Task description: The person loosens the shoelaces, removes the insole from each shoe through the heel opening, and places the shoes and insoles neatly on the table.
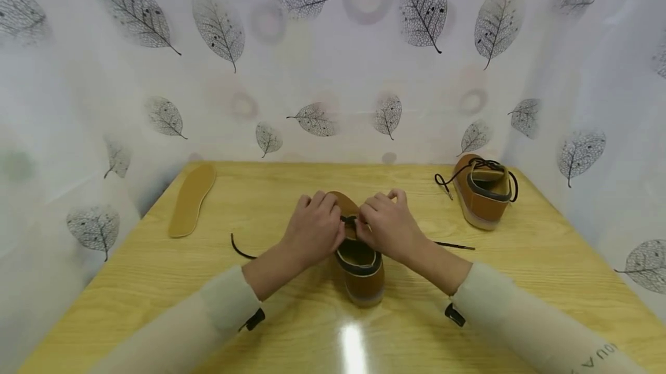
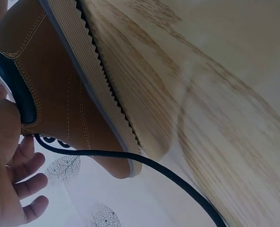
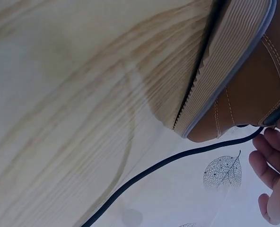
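Observation:
A brown ankle shoe (image 1: 366,286) with a dark padded collar stands upright mid-table, heel toward me. My left hand (image 1: 314,225) and right hand (image 1: 391,225) meet over its top eyelets, each pinching the black shoelace (image 1: 348,219) there. Thumb and index tips are partly hidden. In the left wrist view, the other fingers of the left hand (image 2: 10,170) hang loosely curled beside the shoe (image 2: 55,90), and the lace (image 2: 163,169) trails away. The right wrist view has the right hand (image 3: 278,175) by the collar, with another lace end (image 3: 178,156) running down.
A second brown shoe (image 1: 481,203), its black lace tied loosely on top, stands at the back right. On the back left lies a tan insole (image 1: 192,200). A leaf-printed white curtain (image 1: 333,73) closes off the table's (image 1: 281,183) far side.

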The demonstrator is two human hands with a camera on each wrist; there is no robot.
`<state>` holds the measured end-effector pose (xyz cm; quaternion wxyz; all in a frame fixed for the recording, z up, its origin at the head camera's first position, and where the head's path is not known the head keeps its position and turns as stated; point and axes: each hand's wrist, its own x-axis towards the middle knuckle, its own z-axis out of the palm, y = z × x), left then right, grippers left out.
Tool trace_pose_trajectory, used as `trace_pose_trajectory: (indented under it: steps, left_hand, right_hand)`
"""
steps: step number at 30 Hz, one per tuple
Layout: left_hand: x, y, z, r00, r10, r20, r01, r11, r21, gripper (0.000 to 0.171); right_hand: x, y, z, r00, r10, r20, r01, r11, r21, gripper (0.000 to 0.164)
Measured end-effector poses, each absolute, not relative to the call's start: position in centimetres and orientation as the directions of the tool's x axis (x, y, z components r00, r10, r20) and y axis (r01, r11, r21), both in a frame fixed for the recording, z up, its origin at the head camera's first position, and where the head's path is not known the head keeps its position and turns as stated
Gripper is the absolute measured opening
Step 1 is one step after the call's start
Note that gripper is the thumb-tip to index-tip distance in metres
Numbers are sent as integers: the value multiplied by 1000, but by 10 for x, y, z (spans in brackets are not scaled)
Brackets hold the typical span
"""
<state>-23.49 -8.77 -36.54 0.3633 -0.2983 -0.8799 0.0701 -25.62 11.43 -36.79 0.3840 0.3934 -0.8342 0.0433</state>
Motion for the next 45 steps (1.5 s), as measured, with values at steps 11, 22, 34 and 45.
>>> trace_pose_trajectory:
  steps: [11, 22, 34, 45]
  left_hand:
    - [-233, -102, -367, -604, 552, 575, 449, 832, -327, 22]
    - [-229, -110, -372, -585, 539, 606, 450, 838, -310, 18]
    - [-243, -113, -365, -521, 547, 655, 565, 797, -215, 9]
    - [-237, -85, -348, -414, 725, 551, 742, 619, -257, 29]
  right_hand:
    - [-257, 123, -365, -522, -579, 626, -628, 757, 177, 15]
    - [-261, 135, -372, -547, -527, 651, -624, 774, 102, 15]
    - [-262, 135, -362, -645, -509, 571, -659, 748, -77, 14]
    - [-253, 129, -365, -661, -530, 532, -679, 724, -122, 16]
